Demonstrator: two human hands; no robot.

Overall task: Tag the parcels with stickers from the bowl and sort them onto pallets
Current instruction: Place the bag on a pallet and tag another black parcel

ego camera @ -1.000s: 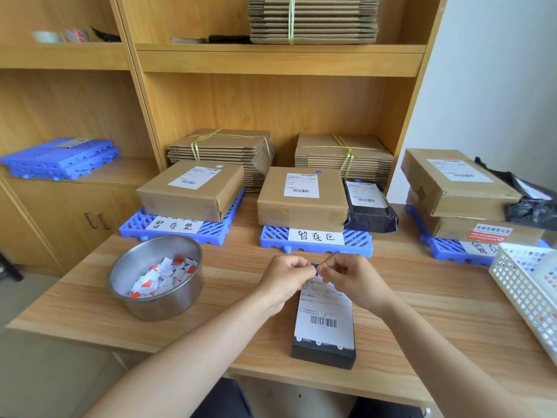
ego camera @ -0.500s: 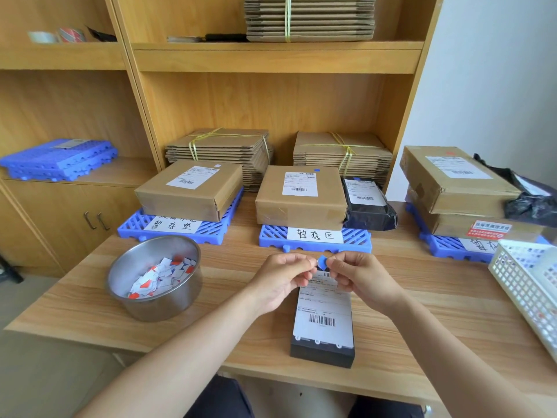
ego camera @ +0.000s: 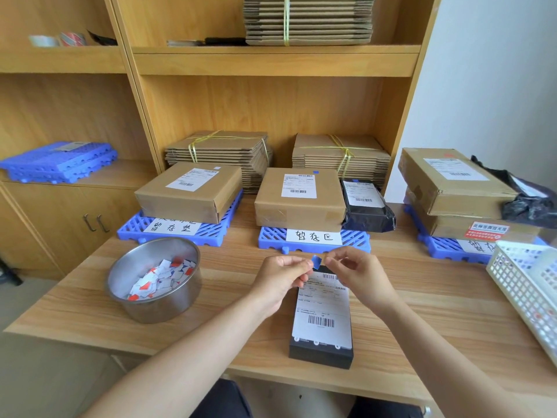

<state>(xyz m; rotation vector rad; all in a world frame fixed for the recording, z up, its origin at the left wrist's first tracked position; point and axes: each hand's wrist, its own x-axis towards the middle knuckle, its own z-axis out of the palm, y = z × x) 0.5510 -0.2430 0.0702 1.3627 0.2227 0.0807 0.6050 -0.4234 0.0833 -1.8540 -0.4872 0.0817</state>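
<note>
- Blue sticker (ego camera: 316,262): small and paper-thin, it is held in the air between the fingertips of the two hands, just above the far end of the black parcel (ego camera: 321,357).
- The left hand (ego camera: 281,279) pinches the sticker's edge between thumb and forefinger.
- The right hand (ego camera: 360,277) has its thumb and forefinger drawn close together just beside the sticker. Whether they grip it, or a scrap of backing, I cannot tell.
- The sticker probably weighs next to nothing, flops, and is tacky on one face. It is best held by one corner so it does not curl onto a finger, then pressed flat on the parcel.
- The parcel lies flat on the surface (ego camera: 428,300), with its white label up and its short end toward the person. It looks stiff, boxy and light, and the two long sides offer the surest hold.
- A steel bowl (ego camera: 156,310) of loose stickers stands to the left, well apart from the parcel.
- Along the back sit three blue pallets. The left pallet (ego camera: 132,229) carries one brown box. The middle pallet (ego camera: 272,238) carries a brown box and a black bag side by side. The right pallet (ego camera: 443,247) carries two stacked boxes.
- A white basket (ego camera: 524,291) juts in at the right edge.
- Nothing lies between the hands and the parcel, but the middle pallet looks nearly full.
</note>
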